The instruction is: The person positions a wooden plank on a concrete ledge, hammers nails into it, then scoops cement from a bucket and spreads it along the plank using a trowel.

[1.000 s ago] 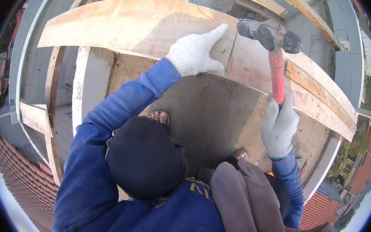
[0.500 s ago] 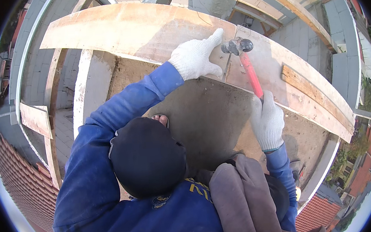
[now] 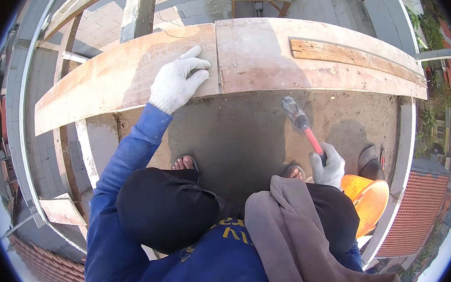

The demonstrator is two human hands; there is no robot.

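Observation:
My left hand (image 3: pixel 178 81), in a white knit glove, rests on the left plywood board (image 3: pixel 98 77) near the seam with the right board (image 3: pixel 253 54), fingers apart and slightly bent. My right hand (image 3: pixel 327 166), also gloved, is closed on the red handle of a hammer (image 3: pixel 310 134), held low over the concrete floor (image 3: pixel 225 135), its head below the right board's near edge. A narrow, weathered wood strip (image 3: pixel 335 53) lies along the right board. A thin nail or wire stands out near the seam, too small to make out.
My sandalled feet are on the concrete. An orange plastic object (image 3: pixel 368 198), perhaps a bucket, and a dark sandal (image 3: pixel 370 164) are by my right side. Beyond the boards are timber beams (image 3: pixel 136 13) and block walls. Tiled roofs (image 3: pixel 416 211) lie below at both sides.
The view has shifted, straightening the boards across the frame. The hammer has come down from over the seam to below the board's edge, my right hand lower. My left hand stays on the board.

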